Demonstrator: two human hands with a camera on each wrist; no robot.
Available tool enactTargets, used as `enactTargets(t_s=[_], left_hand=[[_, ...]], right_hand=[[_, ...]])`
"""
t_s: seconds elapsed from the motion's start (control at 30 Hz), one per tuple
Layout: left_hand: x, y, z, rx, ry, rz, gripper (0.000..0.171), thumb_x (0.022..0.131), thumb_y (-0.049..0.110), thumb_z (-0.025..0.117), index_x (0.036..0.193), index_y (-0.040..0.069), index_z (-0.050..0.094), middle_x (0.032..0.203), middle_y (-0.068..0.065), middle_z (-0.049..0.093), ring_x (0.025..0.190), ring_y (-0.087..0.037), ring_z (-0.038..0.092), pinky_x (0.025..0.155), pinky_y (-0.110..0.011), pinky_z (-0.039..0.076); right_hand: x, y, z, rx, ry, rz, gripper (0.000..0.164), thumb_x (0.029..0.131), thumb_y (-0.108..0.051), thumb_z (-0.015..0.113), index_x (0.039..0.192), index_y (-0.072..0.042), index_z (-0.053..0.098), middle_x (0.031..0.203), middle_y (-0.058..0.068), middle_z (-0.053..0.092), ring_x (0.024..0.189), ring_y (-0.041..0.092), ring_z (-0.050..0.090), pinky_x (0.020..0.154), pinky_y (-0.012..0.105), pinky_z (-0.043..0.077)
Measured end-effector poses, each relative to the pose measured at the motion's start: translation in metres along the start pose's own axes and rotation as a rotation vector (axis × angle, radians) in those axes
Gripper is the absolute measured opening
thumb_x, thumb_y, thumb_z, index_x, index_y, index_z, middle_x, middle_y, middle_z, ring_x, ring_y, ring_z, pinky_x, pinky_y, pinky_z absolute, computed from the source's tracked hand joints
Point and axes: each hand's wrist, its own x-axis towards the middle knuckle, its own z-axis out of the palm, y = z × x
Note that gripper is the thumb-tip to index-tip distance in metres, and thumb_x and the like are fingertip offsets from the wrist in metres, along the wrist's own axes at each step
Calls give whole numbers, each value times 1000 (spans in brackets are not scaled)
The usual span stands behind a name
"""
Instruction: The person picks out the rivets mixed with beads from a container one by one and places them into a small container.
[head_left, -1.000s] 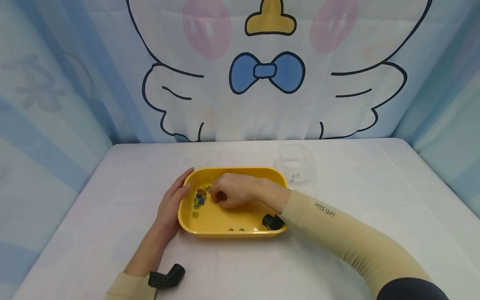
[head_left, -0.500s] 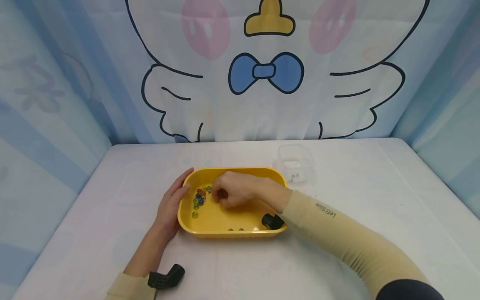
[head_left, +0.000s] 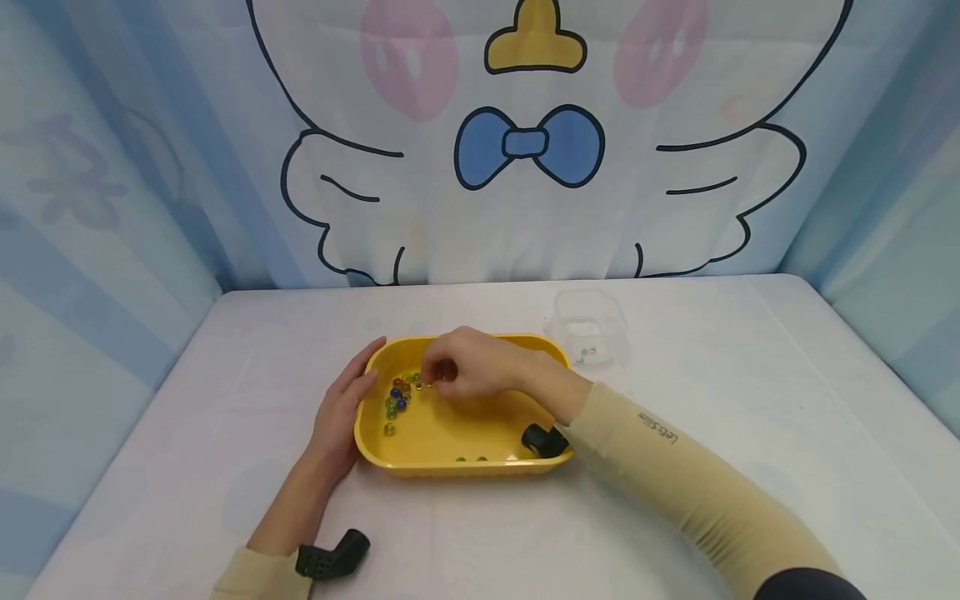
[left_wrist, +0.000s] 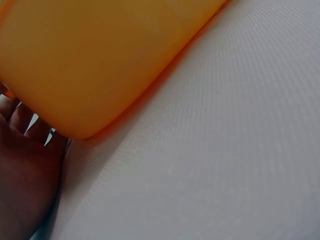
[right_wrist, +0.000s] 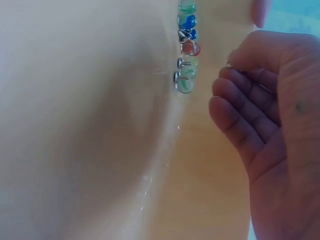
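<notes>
A yellow tray (head_left: 465, 442) lies on the table. My left hand (head_left: 337, 417) rests along its left end, fingers straight against the outside wall and thumb at the rim. Over the tray's back half, my right hand (head_left: 476, 362) has thumb and index finger pinched together. A tiny shiny metal piece (right_wrist: 229, 65) shows between those fingertips in the right wrist view; its shape is mostly hidden. Left of this hand, several coloured glass marbles (head_left: 397, 396) line the tray's left side. Small metal pieces (right_wrist: 183, 78) with round heads lie among them.
A clear plastic box (head_left: 592, 329) with a few small metal pieces in it stands behind the tray's right corner. Two greenish marbles (head_left: 471, 459) lie by the tray's front wall. A printed curtain (head_left: 525, 217) hangs behind the table.
My right hand has risen slightly toward the tray's back wall, with its fingertips still together. The left hand and the tray stay in place.
</notes>
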Motion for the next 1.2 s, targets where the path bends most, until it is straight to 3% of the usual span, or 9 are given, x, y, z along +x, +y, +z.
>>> enactTargets(t_s=[0.43, 0.73, 1.2], left_hand=[[1, -1, 1, -8, -8, 9, 50, 108, 22, 37, 158, 22, 35, 160, 10, 31, 144, -10, 29, 118, -32, 26], [2, -1, 1, 3, 3, 3, 50, 108, 22, 38, 158, 23, 36, 160, 10, 31, 145, -10, 29, 119, -33, 25], [0, 1, 0, -11, 4, 1, 51, 108, 21, 37, 159, 22, 35, 160, 9, 32, 145, -10, 28, 119, -32, 23]], right_hand=[[-8, -2, -13, 72, 141, -47, 12, 87, 0, 66, 98, -1, 71, 89, 2, 65, 78, 14, 55, 70, 22, 50], [-11, -4, -23, 71, 171, 14, 13, 90, -1, 67, 102, -1, 72, 92, 1, 65, 80, 16, 56, 73, 23, 53], [-23, -3, -46, 48, 259, 7, 10, 88, -3, 67, 97, -2, 72, 85, -2, 64, 76, 15, 56, 70, 28, 53]])
